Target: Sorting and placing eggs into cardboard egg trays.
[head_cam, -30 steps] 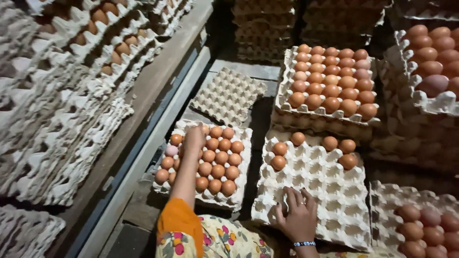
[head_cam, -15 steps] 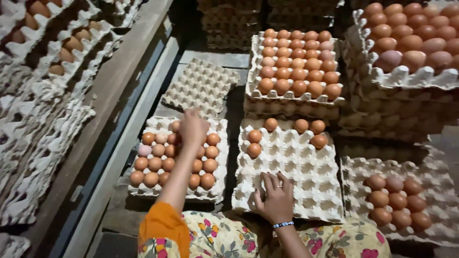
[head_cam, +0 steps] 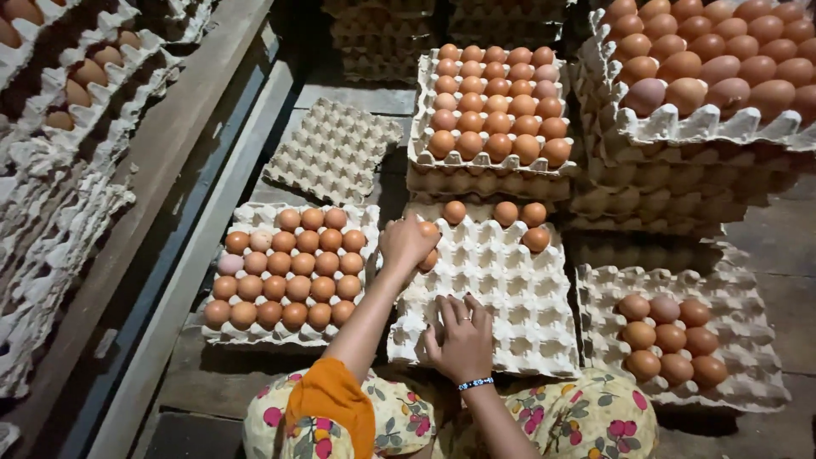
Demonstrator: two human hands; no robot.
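Observation:
My left hand (head_cam: 406, 243) is over the far left corner of the middle egg tray (head_cam: 501, 297), closed around brown eggs (head_cam: 429, 231). That grey pulp tray is mostly empty cups, with three more eggs (head_cam: 510, 214) along its far edge. My right hand (head_cam: 463, 337), with a beaded bracelet at the wrist, lies flat on the near edge of the same tray, fingers spread and holding nothing. To the left stands a nearly full tray of brown eggs (head_cam: 289, 272).
An empty tray (head_cam: 333, 149) lies behind the left one. Full trays sit on stacks at the back (head_cam: 497, 110) and the far right (head_cam: 705, 76). A partly filled tray (head_cam: 680, 340) is at the right. A wooden beam (head_cam: 153, 195) and shelved trays (head_cam: 59, 127) line the left.
My left hand has moved right, from the nearly full left tray to the far left corner of the middle tray, with eggs in it. My right hand has stayed on the tray.

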